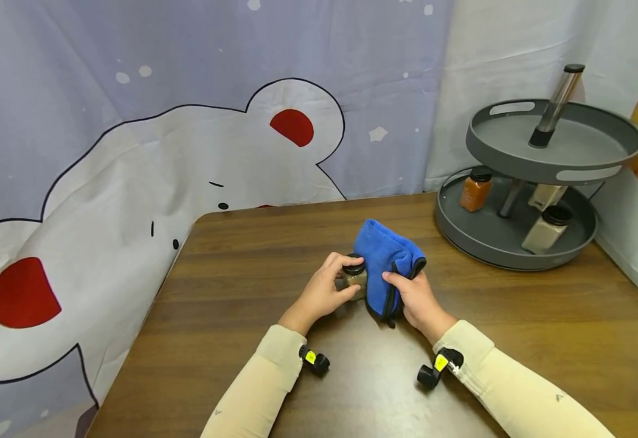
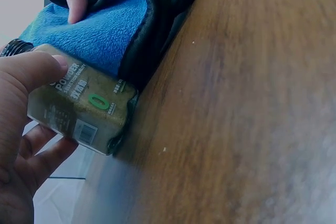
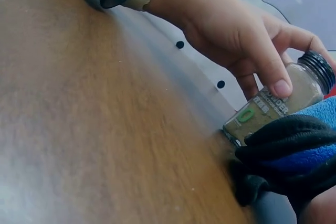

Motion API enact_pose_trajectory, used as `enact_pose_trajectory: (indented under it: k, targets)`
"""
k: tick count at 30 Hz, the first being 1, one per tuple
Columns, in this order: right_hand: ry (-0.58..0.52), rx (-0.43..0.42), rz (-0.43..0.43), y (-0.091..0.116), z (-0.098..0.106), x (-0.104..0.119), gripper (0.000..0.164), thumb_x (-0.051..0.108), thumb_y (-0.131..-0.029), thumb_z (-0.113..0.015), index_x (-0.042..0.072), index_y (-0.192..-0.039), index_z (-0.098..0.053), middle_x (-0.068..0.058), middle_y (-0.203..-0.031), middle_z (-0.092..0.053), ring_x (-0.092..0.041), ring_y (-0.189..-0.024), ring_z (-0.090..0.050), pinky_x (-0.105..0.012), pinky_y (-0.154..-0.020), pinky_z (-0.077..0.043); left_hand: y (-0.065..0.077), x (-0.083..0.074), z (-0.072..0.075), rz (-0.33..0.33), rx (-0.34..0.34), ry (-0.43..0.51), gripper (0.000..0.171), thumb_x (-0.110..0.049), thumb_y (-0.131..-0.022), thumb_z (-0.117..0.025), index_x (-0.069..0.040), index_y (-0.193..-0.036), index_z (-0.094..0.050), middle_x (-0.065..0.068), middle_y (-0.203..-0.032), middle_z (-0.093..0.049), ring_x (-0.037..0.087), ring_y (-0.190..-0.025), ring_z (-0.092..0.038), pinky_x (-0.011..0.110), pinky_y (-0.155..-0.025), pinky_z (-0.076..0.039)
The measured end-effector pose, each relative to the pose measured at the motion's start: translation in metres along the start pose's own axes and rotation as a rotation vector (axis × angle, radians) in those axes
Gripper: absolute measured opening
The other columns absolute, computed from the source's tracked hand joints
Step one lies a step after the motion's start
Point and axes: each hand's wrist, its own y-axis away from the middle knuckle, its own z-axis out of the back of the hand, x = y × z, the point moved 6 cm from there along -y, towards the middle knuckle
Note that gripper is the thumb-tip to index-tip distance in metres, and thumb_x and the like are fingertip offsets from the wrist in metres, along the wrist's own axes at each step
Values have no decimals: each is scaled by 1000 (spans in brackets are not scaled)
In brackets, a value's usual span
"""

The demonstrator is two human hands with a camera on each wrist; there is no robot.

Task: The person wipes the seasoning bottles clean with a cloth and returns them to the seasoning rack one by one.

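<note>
My left hand (image 1: 326,289) holds a square clear spice jar (image 1: 356,281) with a black lid, thumb on its near side. In the left wrist view the jar (image 2: 86,106) shows printed lettering, a green mark and brownish powder inside; its base is at the tabletop. Just to its right, my right hand (image 1: 414,299) grips a folded blue cloth (image 1: 382,264) with black edging, thumb on top. The cloth lies against the jar's side. The right wrist view shows the left thumb pressing the jar (image 3: 273,100), with the cloth's black edging (image 3: 294,135) covering part of it.
A grey two-tier round rack (image 1: 516,258) stands at the back right of the wooden table (image 1: 253,243). Its lower tier carries an orange-filled jar (image 1: 475,191) and two pale jars, one (image 1: 545,231) tilted in view. A printed curtain (image 1: 187,158) hangs behind the table.
</note>
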Motion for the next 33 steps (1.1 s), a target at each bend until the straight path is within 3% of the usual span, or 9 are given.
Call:
enact_pose_trajectory:
  k: [9,16,20,23,25,28,33]
  targets:
    - [128,-109,44,-1,5,3,50,-7,-90,-62,-8,-138,-46,-18,-132,-56,-7,-103,-61,-23,-91,-51,-1,1,-1,-2,4,1,52,-11,-91,-76,-18,-139,-56,4,-122,-53,18,-113,-59,31,-93,-54]
    - [199,-128,90,1,6,5,47,-8,-88,-64,-11,-134,-51,-22,-132,-57,-9,-105,-59,-20,-91,-49,0,1,-1,-5,0,16,53,-10,-91,-76,-17,-140,-55,5,-123,-53,20,-114,-59,32,-94,-53]
    - [415,-135,305,8,4,17,31,-3,-88,-69,-10,-118,-62,-24,-117,-66,-19,-101,-63,-23,-87,-50,0,1,-1,-5,3,11,53,-11,-91,-76,-17,-140,-55,5,-123,-53,19,-114,-59,31,-94,-53]
    - [592,-119,493,14,-1,26,27,0,-88,-72,-8,-113,-67,-26,-109,-70,-31,-101,-66,-35,-90,-52,-1,0,-1,-6,4,9,52,-12,-92,-76,-16,-139,-55,5,-124,-53,19,-114,-59,31,-94,-53]
    - [649,-90,548,16,-4,27,28,0,-88,-73,-8,-114,-67,-26,-109,-71,-36,-103,-66,-44,-93,-51,-1,0,-1,-6,6,8,52,-12,-92,-76,-16,-139,-55,6,-124,-53,19,-114,-59,31,-94,-53]
    - [655,-39,514,16,-7,24,30,0,-88,-72,-10,-116,-66,-27,-110,-70,-38,-104,-65,-51,-94,-50,-1,-1,0,2,12,6,51,-12,-92,-76,-16,-139,-55,6,-124,-53,20,-114,-59,32,-94,-53]
    - [596,-6,314,13,-9,18,31,2,-90,-68,-12,-117,-65,-28,-114,-68,-33,-103,-64,-43,-93,-50,0,0,-1,14,15,7,51,-12,-92,-76,-16,-139,-56,5,-124,-53,19,-115,-59,31,-95,-53]
